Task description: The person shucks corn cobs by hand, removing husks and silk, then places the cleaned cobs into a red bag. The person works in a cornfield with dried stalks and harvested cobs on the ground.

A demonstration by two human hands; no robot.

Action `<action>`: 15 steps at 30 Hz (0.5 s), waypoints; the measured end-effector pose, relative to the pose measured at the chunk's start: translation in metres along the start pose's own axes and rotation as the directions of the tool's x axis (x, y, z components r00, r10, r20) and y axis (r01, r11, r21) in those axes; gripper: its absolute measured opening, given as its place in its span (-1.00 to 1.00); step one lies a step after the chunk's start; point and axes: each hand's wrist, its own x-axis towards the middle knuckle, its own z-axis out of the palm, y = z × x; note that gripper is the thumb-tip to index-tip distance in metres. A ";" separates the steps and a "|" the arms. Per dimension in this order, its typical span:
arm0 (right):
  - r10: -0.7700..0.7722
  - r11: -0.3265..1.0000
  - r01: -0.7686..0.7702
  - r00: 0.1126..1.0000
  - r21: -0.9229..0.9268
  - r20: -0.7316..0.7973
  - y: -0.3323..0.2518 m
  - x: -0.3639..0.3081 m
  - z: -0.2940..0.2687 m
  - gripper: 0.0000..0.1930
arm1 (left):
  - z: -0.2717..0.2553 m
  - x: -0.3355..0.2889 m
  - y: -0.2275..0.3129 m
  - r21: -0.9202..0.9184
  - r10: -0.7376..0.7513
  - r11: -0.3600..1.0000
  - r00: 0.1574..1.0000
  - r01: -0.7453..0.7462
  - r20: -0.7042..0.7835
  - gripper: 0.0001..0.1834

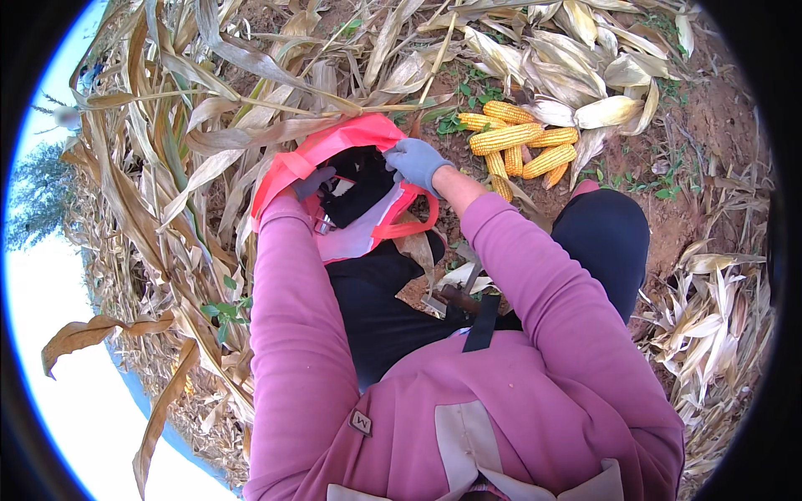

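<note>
A pinkish-red bag (286, 169) with a pale lining and red handles lies with its mouth spread in front of me. Black items (359, 196), apparently cloth, fill it, and a small shiny object (323, 225) sits near its left inner side. My left hand (312, 182), in a grey glove, reaches inside the bag; its fingers are partly hidden, so their grip is unclear. At the bag's right rim, my right hand (415, 164), also grey-gloved, is closed on the edge.
Several husked yellow corn cobs (526, 142) lie piled on the soil ahead to the right. Dry husks (576, 63) are heaped beyond them, with more husks (710, 309) at right. Tall dry corn stalks (142, 159) crowd the left. A brown-and-metal object (455, 299) is by my legs.
</note>
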 end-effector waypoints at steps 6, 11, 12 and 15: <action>-0.050 0.999 0.048 0.997 -0.024 -0.064 0.005 -0.001 0.000 -0.70 | -0.014 -0.045 0.008 -0.065 -0.110 0.992 0.992 0.106 -0.060 -0.45; -0.127 0.986 0.115 0.987 -0.118 -0.097 0.018 0.006 0.003 -0.69 | -0.033 -0.070 0.040 -0.189 -0.173 0.971 0.978 0.149 -0.117 -0.46; -0.145 0.979 0.127 0.983 -0.160 -0.110 0.023 0.010 0.002 -0.69 | -0.041 -0.076 0.055 -0.223 -0.176 0.963 0.978 0.149 -0.110 -0.46; -0.171 0.961 0.134 0.975 -0.243 -0.141 0.027 0.013 -0.001 -0.67 | -0.052 -0.091 0.094 -0.224 -0.064 0.973 0.998 0.058 -0.017 -0.46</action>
